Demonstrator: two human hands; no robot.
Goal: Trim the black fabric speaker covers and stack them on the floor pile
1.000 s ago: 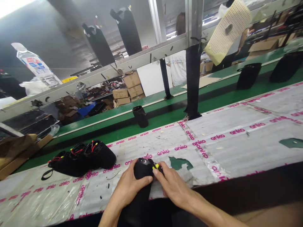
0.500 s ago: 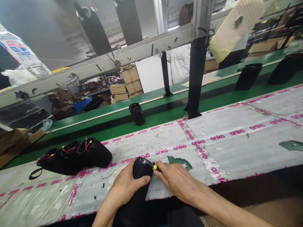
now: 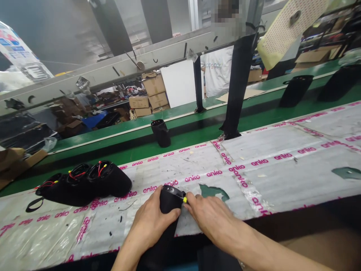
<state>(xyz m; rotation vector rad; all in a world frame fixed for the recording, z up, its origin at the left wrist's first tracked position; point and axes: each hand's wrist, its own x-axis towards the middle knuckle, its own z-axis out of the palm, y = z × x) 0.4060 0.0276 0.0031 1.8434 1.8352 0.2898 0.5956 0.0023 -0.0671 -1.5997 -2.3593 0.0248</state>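
Note:
My left hand [image 3: 152, 218] is wrapped round a black fabric-covered cylinder [image 3: 170, 203], its thumb across the near side. The cylinder's upper end has a dark plastic rim with small openings, and its lower part drops below the table edge. In my right hand [image 3: 210, 212], the fingers are closed on a small hand tool [image 3: 185, 200] with a yellow part on its handle. The thin end of that tool meets the right side of the rim; its exact kind is hard to make out. Left of my hands, several similar black cylinders [image 3: 118, 180] lie together, with red wires and yellow connectors at their open ends.
The table [image 3: 284, 184] is covered in white sheeting with pink-printed tape. Behind it runs a green conveyor belt [image 3: 129, 148] carrying another black cylinder [image 3: 161, 133] and more dark pieces at right. A black-wrapped post [image 3: 238, 86] rises at the table's far edge. Cardboard boxes [image 3: 153, 86] stand beyond.
The camera view has shifted slightly. Both hands stay on the cylinder and tool at the rim; the tool's handle is now more covered by my right fingers.

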